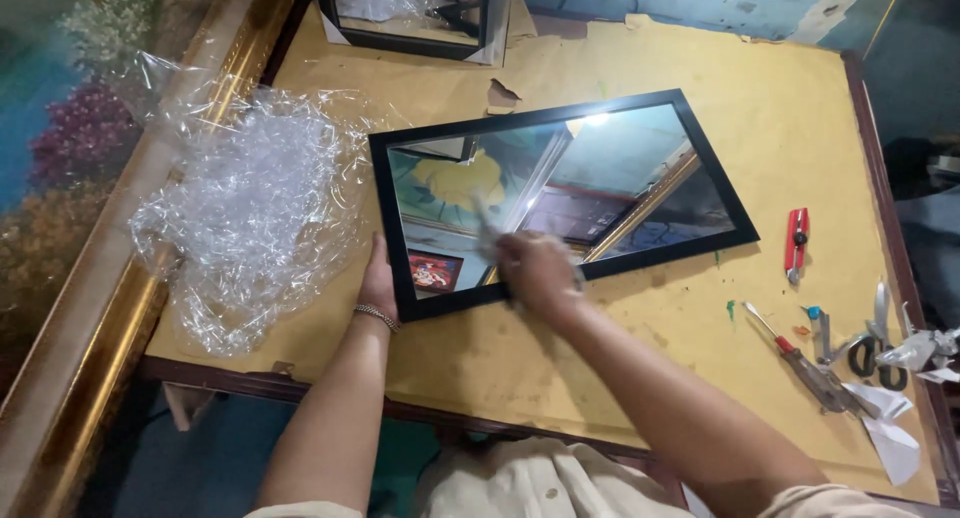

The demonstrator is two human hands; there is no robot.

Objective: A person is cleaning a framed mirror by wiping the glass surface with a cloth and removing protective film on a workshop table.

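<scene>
A black-framed mirror (720, 183) lies flat and slanted on the yellow-brown table top (790, 108). My left hand (378, 278) rests against the frame's near left edge, fingers flat, a bracelet on the wrist. My right hand (538, 270) is on the glass near the frame's lower edge, closed on a pale cloth (488, 233) that shows blurred. The glass reflects paintings and a ceiling.
Crumpled clear plastic wrap (250, 208) lies to the left of the mirror. A second black frame (415, 23) stands at the back. A red cutter (796, 243), a screwdriver (800, 358), scissors (880, 343) and paper scraps (890, 428) sit at the right. A gilt-framed painting (90, 178) leans on the left.
</scene>
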